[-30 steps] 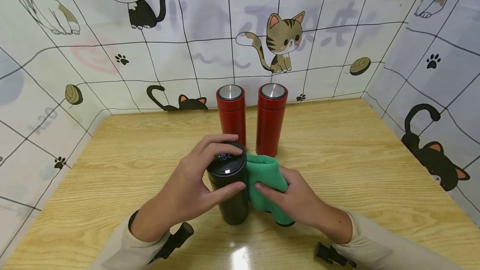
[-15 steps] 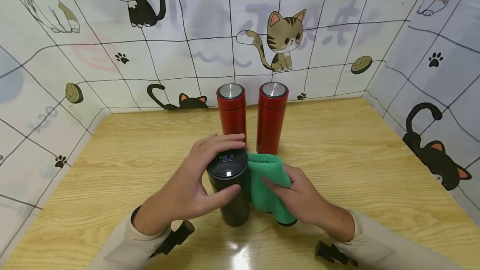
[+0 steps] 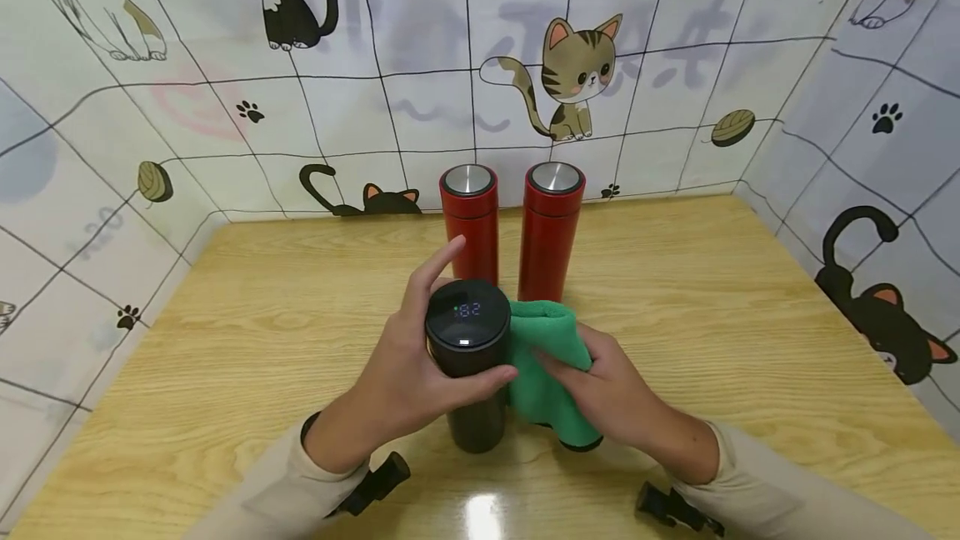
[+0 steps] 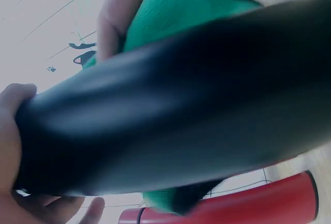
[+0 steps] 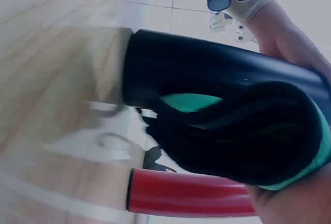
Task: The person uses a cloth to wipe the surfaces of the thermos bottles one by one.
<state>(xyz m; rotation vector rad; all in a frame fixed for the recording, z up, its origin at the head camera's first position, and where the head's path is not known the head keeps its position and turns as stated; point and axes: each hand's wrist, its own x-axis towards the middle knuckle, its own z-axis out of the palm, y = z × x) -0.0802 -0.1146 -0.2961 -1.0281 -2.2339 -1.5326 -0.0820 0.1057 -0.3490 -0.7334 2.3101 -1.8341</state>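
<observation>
A black thermos [image 3: 468, 348] with "82" lit on its glossy lid stands upright in the middle of the head view. Around its upper part my left hand [image 3: 405, 377] holds it, thumb across the front and one finger raised off the side. My right hand [image 3: 618, 390] grips a folded green cloth [image 3: 536, 394] against the thermos's right side. In the right wrist view the cloth's dark underside [image 5: 232, 141] faces the camera, beside the black thermos [image 5: 191, 66]. The left wrist view is mostly filled by the thermos body [image 4: 170, 110].
Two red thermoses with silver-topped lids, a left one [image 3: 472, 227] and a right one [image 3: 553, 232], stand just behind the hands. The wooden table [image 3: 285, 298] meets a cat-printed backdrop [image 3: 420, 40] at the back and sides.
My left hand's finger has lifted off the lid and now points up, uncovering the display. Thermos, cloth and both hands sit slightly further right in view, as does the backdrop.
</observation>
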